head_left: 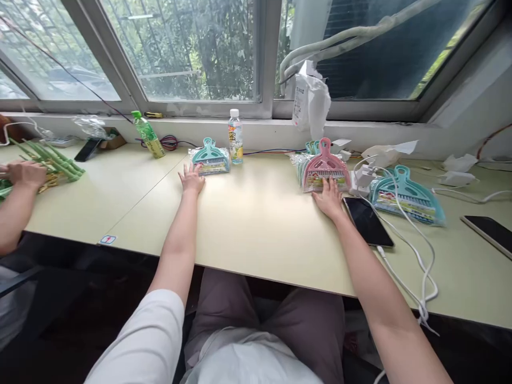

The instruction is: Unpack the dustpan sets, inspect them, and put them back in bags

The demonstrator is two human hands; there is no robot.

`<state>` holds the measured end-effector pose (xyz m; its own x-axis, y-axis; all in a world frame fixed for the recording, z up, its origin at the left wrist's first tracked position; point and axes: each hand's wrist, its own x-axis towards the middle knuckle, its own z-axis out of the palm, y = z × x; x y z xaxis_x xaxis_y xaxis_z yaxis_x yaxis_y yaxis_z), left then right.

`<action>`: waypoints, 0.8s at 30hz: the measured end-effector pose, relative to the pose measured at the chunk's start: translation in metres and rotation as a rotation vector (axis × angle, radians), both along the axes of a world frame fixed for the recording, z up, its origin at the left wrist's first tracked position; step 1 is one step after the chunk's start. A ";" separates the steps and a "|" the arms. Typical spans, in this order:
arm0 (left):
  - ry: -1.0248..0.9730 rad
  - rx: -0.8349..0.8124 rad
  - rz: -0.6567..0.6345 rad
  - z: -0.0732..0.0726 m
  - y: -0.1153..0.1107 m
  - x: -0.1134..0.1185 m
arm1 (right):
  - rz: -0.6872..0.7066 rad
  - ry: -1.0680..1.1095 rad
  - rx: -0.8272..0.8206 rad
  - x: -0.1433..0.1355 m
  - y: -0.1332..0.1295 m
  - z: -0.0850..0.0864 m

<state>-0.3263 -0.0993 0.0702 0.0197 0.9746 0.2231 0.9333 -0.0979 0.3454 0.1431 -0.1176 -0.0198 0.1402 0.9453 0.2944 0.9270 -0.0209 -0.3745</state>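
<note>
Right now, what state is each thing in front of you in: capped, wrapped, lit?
Green-capped bottle: capped, standing.
White-capped bottle: capped, upright.
Left turquoise dustpan set: clear-wrapped.
Pink dustpan set: clear-wrapped.
Turquoise sets behind it: partly hidden.
Right turquoise dustpan set: clear-wrapped.
Nearest phone: face up, screen dark.
Far-right phone: face up, screen dark.
White cable: loosely bunched.

A pale yellow table (260, 224) bears packaged dustpan sets (325, 162), two bottles (236, 141) and phones (368, 220).
</note>
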 end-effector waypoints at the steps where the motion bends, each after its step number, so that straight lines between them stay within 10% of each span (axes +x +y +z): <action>1: 0.003 0.001 0.030 -0.002 -0.003 -0.009 | 0.001 0.003 0.005 0.001 0.000 -0.001; 13: 0.421 -0.019 0.056 -0.024 0.027 0.005 | -0.004 0.000 0.036 0.001 -0.005 0.002; 18: 0.514 0.154 -0.342 -0.029 0.017 0.047 | 0.024 -0.064 0.256 -0.004 -0.014 0.014; 24: 0.443 0.277 -0.801 -0.036 -0.014 0.129 | 0.390 -0.262 0.520 -0.042 -0.037 0.044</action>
